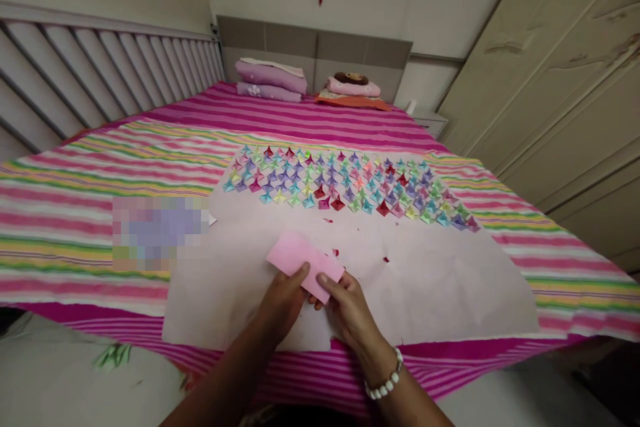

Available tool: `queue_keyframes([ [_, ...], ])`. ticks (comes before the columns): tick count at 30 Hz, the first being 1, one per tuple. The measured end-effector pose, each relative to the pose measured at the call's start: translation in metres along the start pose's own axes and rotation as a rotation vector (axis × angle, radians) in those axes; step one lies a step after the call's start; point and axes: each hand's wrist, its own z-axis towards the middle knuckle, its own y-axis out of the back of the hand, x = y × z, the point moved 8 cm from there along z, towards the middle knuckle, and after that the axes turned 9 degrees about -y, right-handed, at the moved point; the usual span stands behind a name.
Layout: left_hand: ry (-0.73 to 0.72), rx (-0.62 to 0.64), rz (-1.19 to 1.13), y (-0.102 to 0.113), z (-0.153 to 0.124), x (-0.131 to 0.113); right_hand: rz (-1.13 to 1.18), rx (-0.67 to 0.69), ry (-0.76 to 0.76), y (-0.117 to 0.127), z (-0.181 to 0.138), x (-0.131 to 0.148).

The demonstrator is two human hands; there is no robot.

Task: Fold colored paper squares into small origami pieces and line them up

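A pink sheet of paper (295, 252) is held in the air between both hands, over the near part of a large pale sheet (430, 287). My left hand (285, 293) pinches its lower edge, thumb on top. My right hand (350, 300), with a white bead bracelet at the wrist, grips its right end, thumb also on top. The fingers beneath the paper are mostly hidden. Beyond the hands, rows of small folded paper pieces (320, 192) in many colours stand on the far half of the pale sheet.
Small red paper scraps (386, 259) lie on the pale sheet. A striped bedspread (90, 213) spreads beneath it, with a blurred patch at left. Folded bedding (270, 80) is stacked by the headboard (360, 47). Green paper (113, 356) lies on the floor at lower left.
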Motion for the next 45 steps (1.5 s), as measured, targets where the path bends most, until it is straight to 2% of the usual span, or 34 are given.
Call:
queue_keyframes([
  [3,0.024,-0.132,-0.041,0.01,0.0,-0.013,-0.19,-0.064,0.178,0.01,-0.009,0.02],
  [6,0.081,-0.179,-0.097,0.016,0.0,-0.023,-0.501,-0.089,0.441,0.011,-0.024,0.046],
  [9,0.125,-0.123,-0.131,0.015,-0.003,-0.025,-0.843,-0.05,0.673,-0.003,-0.037,0.057],
  [13,0.137,-0.013,-0.13,0.009,-0.007,-0.02,-1.058,-0.012,0.773,-0.015,-0.042,0.057],
  [18,0.132,0.031,-0.116,0.006,-0.01,-0.018,-0.976,-0.013,0.691,-0.014,-0.037,0.057],
  [26,0.152,0.03,-0.111,0.005,-0.012,-0.007,-0.506,-0.112,0.414,0.003,-0.019,0.045],
  [29,0.091,0.108,-0.024,0.001,-0.012,-0.007,-0.411,-0.132,0.352,0.006,-0.015,0.037],
  [33,0.03,0.02,0.046,0.009,-0.01,-0.007,-0.36,-0.119,0.304,0.007,-0.012,0.029],
  [35,0.036,0.008,0.082,0.013,-0.009,-0.007,-0.32,-0.138,0.288,0.01,-0.011,0.028],
  [38,0.082,0.069,0.232,0.015,-0.009,-0.005,-0.249,-0.17,0.225,0.015,-0.008,0.027],
  [43,0.113,0.148,0.515,0.019,-0.01,-0.002,-0.157,0.041,0.035,0.0,-0.003,0.018],
  [45,0.086,0.136,0.546,0.02,-0.01,-0.005,-0.105,0.026,0.028,0.001,-0.003,0.016],
])
